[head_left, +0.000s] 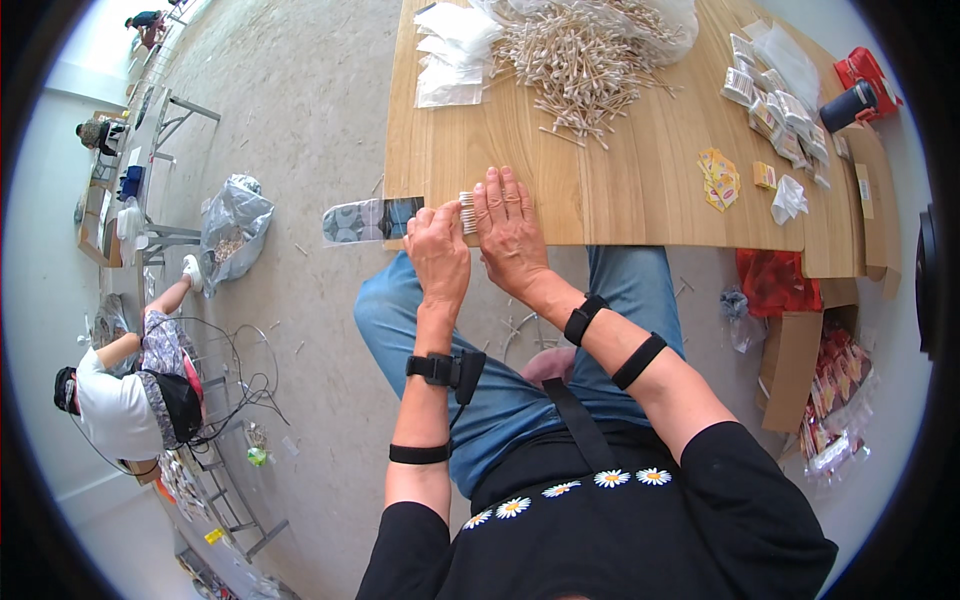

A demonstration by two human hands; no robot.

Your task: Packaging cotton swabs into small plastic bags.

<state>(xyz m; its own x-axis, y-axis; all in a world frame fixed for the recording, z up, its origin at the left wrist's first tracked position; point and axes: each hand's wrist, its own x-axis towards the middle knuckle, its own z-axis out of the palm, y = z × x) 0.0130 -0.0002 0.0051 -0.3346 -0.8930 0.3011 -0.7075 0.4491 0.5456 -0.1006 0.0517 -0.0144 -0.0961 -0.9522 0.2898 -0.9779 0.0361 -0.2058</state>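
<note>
A small row of white cotton swabs (467,213) lies near the front edge of the wooden table, between my two hands. My left hand (438,250) is closed, its fingers curled and their tips against the left side of the row. Flat along the other side rests my right hand (509,232), fingers stretched out and close together; its palm side is hidden. By my left fingers, a dark patterned strip (362,221) in clear plastic sticks out over the table's left edge. A large heap of loose cotton swabs (590,85) spreads from a clear bag farther back.
Clear plastic sachets (450,55) lie at the back left. Rightward are yellow cards (718,180), a crumpled tissue (789,199), packed swab bundles (785,115) and a dark bottle (848,105). An open carton (792,370) stands below. Another person (125,400) sits at far left.
</note>
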